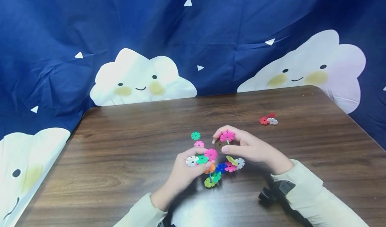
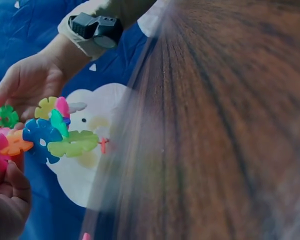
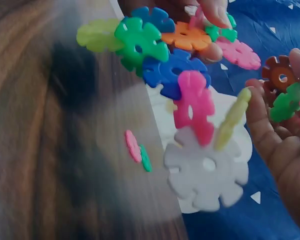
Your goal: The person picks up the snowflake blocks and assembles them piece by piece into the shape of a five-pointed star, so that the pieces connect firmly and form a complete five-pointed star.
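Observation:
Notched plastic flower discs are slotted together into a branching chain. My left hand pinches this chain near a pink disc and an orange disc. From there it spreads through a blue disc, green and yellow-green discs, and a pink one, out to a white disc. My right hand, just to the right, holds a small separate cluster between thumb and fingers: a brown disc, a green disc and a pink disc. The two clusters are apart, close over the table.
Beyond the left hand, a loose green disc and a pink disc lie on the brown wooden table. Farther back right are red discs and a white disc. A blue cloud-print curtain hangs behind.

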The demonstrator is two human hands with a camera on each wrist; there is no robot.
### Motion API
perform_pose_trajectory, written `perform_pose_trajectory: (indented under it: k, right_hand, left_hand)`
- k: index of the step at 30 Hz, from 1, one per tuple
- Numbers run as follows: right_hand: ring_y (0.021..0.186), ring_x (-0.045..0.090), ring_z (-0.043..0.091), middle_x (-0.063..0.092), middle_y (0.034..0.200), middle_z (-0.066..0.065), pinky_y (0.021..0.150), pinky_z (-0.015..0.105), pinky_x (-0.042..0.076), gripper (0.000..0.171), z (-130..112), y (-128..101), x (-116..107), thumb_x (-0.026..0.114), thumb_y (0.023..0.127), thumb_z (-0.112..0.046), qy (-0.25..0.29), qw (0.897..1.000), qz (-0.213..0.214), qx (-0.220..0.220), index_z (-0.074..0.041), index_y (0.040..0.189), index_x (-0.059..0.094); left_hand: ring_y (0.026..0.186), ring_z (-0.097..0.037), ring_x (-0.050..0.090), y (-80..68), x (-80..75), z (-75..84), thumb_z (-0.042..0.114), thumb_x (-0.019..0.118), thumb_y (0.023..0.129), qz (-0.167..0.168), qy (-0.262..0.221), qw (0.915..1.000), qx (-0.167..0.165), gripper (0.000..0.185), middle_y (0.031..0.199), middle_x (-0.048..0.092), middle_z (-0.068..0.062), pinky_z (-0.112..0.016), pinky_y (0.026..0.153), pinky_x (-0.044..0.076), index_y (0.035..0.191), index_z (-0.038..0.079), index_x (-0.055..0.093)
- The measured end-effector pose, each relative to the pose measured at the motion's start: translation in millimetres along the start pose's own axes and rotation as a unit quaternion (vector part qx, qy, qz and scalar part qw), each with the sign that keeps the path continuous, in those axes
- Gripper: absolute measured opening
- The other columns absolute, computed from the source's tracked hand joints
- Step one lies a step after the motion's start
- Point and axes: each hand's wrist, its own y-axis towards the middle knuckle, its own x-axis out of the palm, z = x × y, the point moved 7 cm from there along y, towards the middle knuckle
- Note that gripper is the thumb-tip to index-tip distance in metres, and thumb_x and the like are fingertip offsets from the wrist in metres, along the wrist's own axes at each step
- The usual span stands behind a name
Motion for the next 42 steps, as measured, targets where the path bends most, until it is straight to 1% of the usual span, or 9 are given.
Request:
perform_pose_trajectory:
  k: [4,6,9,13,16,21,26,36,42]
  right_hand:
    - [0.098,0.056,0.017,0.054,0.111,0.018,0.085,0.027,0.05,0.031,0,1,5,0.053,0.089,0.0,0.036,0.999,-0.018,0.0,-0.005,0.119,0.046]
    - [0.097,0.057,0.018,0.055,0.109,0.019,0.084,0.028,0.05,0.031,0,1,6,0.053,0.089,0.0,0.047,0.999,-0.022,-0.002,-0.003,0.12,0.046]
    - [0.094,0.058,0.018,0.057,0.106,0.016,0.081,0.029,0.051,0.033,0,1,6,0.055,0.088,-0.001,0.041,0.999,-0.024,0.002,-0.002,0.12,0.046]
    - [0.094,0.057,0.018,0.057,0.106,0.019,0.078,0.031,0.051,0.034,3,2,7,0.056,0.088,-0.004,0.022,0.999,-0.028,0.017,-0.003,0.121,0.047]
    - [0.09,0.058,0.023,0.056,0.106,0.02,0.077,0.033,0.053,0.034,4,3,9,0.056,0.088,-0.004,0.029,0.999,-0.034,0.023,-0.004,0.121,0.047]
    - [0.079,0.059,0.027,0.055,0.103,0.017,0.073,0.035,0.055,0.034,4,4,11,0.054,0.09,-0.002,0.066,0.997,-0.046,0.021,-0.001,0.122,0.045]
    - [0.076,0.06,0.024,0.055,0.098,0.017,0.071,0.034,0.055,0.033,4,5,15,0.053,0.09,-0.003,0.092,0.994,-0.053,0.032,0.004,0.121,0.043]
    - [0.07,0.061,0.02,0.056,0.092,0.018,0.066,0.033,0.055,0.023,7,8,22,0.053,0.091,-0.006,0.076,0.995,-0.048,0.048,0.006,0.11,0.048]
    - [0.074,0.061,0.016,0.06,0.092,0.01,0.069,0.032,0.056,0.022,12,8,27,0.052,0.091,-0.006,0.133,0.988,-0.055,0.06,0.01,0.107,0.05]
  left_hand:
    - [0.073,-0.006,0.06,-0.8,0.9,4.7,0.006,0.071,0.076,-0.01,0.034,0.9993,0.012,0.029,0.09,0.068,-0.015,-0.022,0.067,0.053,0.105,0.004,0.066]
    - [0.072,-0.006,0.06,-1.5,1.2,6.6,0.006,0.071,0.076,-0.014,0.037,0.9991,0.017,0.028,0.089,0.069,-0.014,-0.023,0.067,0.054,0.104,0.005,0.067]
    - [0.071,-0.005,0.06,-2.1,1.7,8.8,0.006,0.07,0.076,-0.018,0.037,0.9989,0.024,0.028,0.088,0.069,-0.015,-0.023,0.066,0.054,0.104,0.004,0.066]
    - [0.069,-0.004,0.06,-2.3,2.7,9.6,0.002,0.069,0.075,-0.024,0.029,0.9989,0.026,0.028,0.086,0.068,-0.017,-0.022,0.065,0.054,0.103,0.002,0.066]
    - [0.069,-0.004,0.06,-1.8,2.4,9.2,0.002,0.069,0.075,-0.023,0.032,0.9989,0.025,0.028,0.087,0.068,-0.017,-0.022,0.065,0.054,0.103,0.003,0.066]
    - [0.072,-0.005,0.059,-1.6,1.1,9.0,0.004,0.069,0.074,-0.015,0.05,0.9983,0.024,0.026,0.088,0.068,-0.012,-0.022,0.065,0.053,0.1,0.006,0.067]
    - [0.07,-0.006,0.058,-2.4,0.8,9.2,0.001,0.067,0.074,-0.012,0.041,0.9987,0.028,0.025,0.086,0.067,-0.013,-0.021,0.063,0.053,0.098,0.004,0.066]
    - [0.059,-0.005,0.052,-3.4,-2.5,5.7,-0.007,0.059,0.068,0.019,0.021,0.9995,0.01,0.027,0.08,0.062,-0.014,-0.019,0.054,0.048,0.094,0.0,0.065]
    - [0.057,-0.007,0.054,-5.2,-2.6,5.4,-0.008,0.058,0.067,0.031,0.01,0.9994,0.01,0.027,0.076,0.059,-0.015,-0.022,0.053,0.051,0.092,0.0,0.059]
